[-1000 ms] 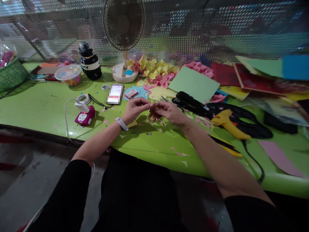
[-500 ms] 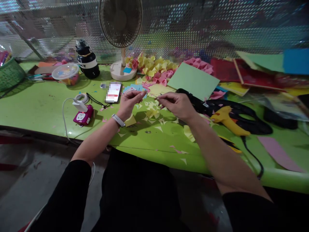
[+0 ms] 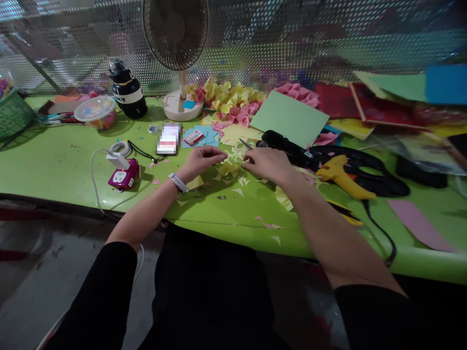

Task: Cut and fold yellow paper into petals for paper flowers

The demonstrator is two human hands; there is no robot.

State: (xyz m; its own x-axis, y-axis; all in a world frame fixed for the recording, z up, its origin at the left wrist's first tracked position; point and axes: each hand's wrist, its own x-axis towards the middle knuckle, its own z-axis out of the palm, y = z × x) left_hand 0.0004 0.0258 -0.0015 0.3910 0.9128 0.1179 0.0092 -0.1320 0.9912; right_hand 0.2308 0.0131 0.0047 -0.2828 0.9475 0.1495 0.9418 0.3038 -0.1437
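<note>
My left hand (image 3: 201, 163), with a white band on its wrist, is low over the green table. Its thumb and fingertips press together beside a scatter of pale yellow paper scraps (image 3: 239, 182); anything between them is too small to make out. Across from it, my right hand (image 3: 268, 164) reaches down with curled fingers at the right edge of the scraps. A thin, grey pointed tip (image 3: 244, 143) shows just beyond its knuckles; whether the hand holds it, I cannot tell. A yellow folded paper piece (image 3: 228, 169) lies between the hands.
Behind are yellow paper flowers (image 3: 233, 95), a fan (image 3: 182, 107) and a green sheet (image 3: 292, 119). On the right lie a black stapler-like tool (image 3: 286, 148) and a yellow glue gun (image 3: 337, 175). A phone (image 3: 169, 138), magenta power adapter (image 3: 124, 177) and black bottle (image 3: 129, 97) stand left.
Both hands have come down from above the scraps to near table level. The right fingers have curled downward, and the grey pointed tip now shows beyond them. The view has shifted slightly.
</note>
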